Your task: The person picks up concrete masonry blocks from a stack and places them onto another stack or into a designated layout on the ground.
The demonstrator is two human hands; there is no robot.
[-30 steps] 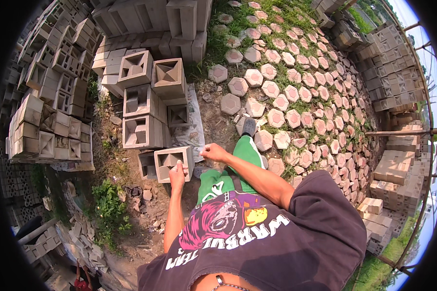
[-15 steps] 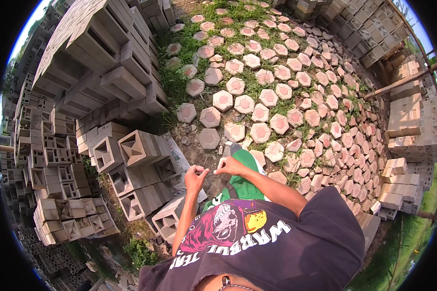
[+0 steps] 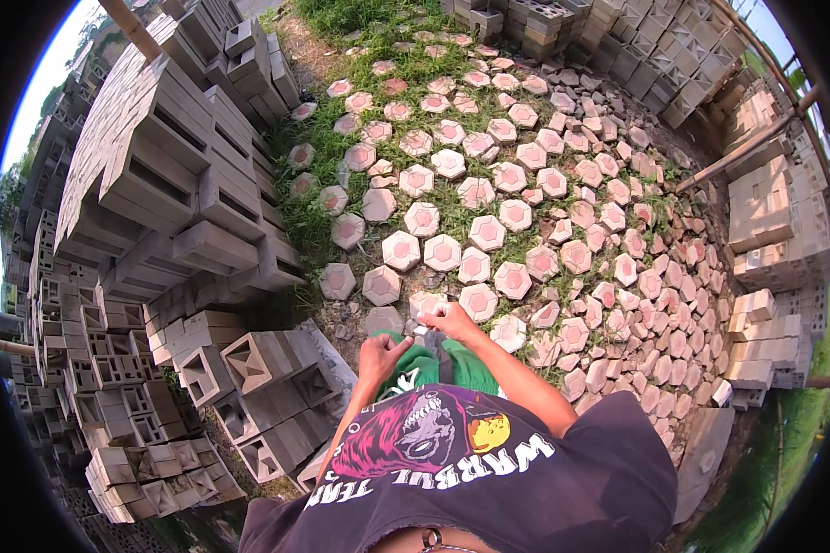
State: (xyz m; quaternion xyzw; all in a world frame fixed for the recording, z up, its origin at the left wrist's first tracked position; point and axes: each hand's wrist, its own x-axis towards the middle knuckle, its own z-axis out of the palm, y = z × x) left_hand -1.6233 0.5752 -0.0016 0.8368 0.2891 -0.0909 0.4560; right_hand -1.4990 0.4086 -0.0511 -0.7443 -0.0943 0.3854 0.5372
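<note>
My left hand [image 3: 382,356] is in front of my green shorts [image 3: 467,370], its fingers curled and its thumb stretched toward the right hand. A little farther ahead and to the right, my right hand [image 3: 449,323] has thumb and finger pinched together. Whatever either hand holds, if anything, is too small to make out. The hands are apart. Just beyond them on the ground lie hexagonal paving blocks with pinkish centres, the nearest including a pale one [image 3: 477,302] and a shaded one [image 3: 382,285]. Neither hand touches these two.
Hexagonal blocks [image 3: 514,215] spread over grassy ground ahead and to the right. At the left rise tall stacks of hollow concrete blocks [image 3: 171,175], with vent blocks [image 3: 254,358] close beside me. More block stacks [image 3: 761,217] and a wooden pole [image 3: 742,158] stand at the right.
My hands, nearly touching at the fingertips before, have drawn apart; the right is now farther forward than the left. The view has shifted, with the paving blocks now lower and further left.
</note>
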